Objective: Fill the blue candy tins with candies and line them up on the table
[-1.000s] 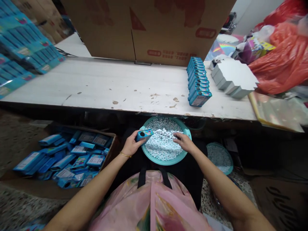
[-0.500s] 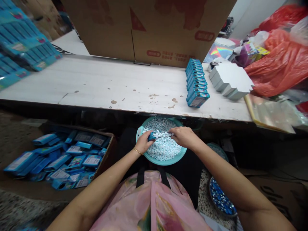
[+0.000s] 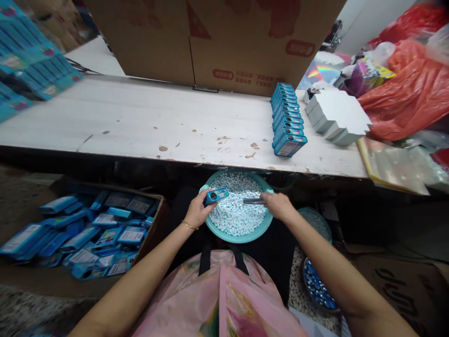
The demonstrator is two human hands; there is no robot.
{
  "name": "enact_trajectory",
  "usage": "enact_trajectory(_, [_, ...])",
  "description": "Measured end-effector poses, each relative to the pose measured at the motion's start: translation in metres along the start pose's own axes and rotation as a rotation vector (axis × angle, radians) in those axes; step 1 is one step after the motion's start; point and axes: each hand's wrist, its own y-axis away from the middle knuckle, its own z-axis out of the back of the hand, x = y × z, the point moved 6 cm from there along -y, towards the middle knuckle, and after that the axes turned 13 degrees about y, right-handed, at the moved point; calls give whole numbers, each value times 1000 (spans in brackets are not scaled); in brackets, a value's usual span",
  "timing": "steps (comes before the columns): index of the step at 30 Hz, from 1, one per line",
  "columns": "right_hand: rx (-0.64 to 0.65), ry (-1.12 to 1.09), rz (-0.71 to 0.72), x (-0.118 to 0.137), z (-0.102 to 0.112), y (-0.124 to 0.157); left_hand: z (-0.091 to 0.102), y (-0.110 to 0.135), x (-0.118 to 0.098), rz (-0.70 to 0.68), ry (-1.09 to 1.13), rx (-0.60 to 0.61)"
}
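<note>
A teal basin (image 3: 210, 228) full of small pale blue and white pellets (image 3: 238, 210) rests on my lap below the table edge. My left hand (image 3: 196, 213) is closed on a small blue box (image 3: 215, 195) at the basin's left rim. My right hand (image 3: 278, 205) is closed on a thin flat grey piece (image 3: 253, 201) held over the pellets at the right side. The two hands are a short way apart.
A worn white table (image 3: 157, 121) carries a row of blue boxes (image 3: 288, 119), white cartons (image 3: 336, 117) and a big cardboard box (image 3: 217, 42). A cardboard box of blue packages (image 3: 91, 224) sits on the floor at left. Two more bowls (image 3: 317, 281) lie at right.
The hands were together over the pellets with the box low in the basin. Now they have drawn apart, the box is raised at the left and the grey piece is in my right hand.
</note>
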Motion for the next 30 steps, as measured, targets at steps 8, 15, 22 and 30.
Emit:
enact_trajectory(8, [-9, -334, 61, 87, -83, -56, 31, 11, -2, 88, 11, -125])
enact_trajectory(15, [-123, -636, 111, 36, -70, -39, 32, 11, 3, 73, 15, -139])
enact_trajectory(22, [-233, -568, 208, 9, 22, -3, -5, 1, 5, -8, -56, 1])
enact_trajectory(30, [-169, 17, 227, 41, 80, 9, -28, 0, 3, -36, -101, 60])
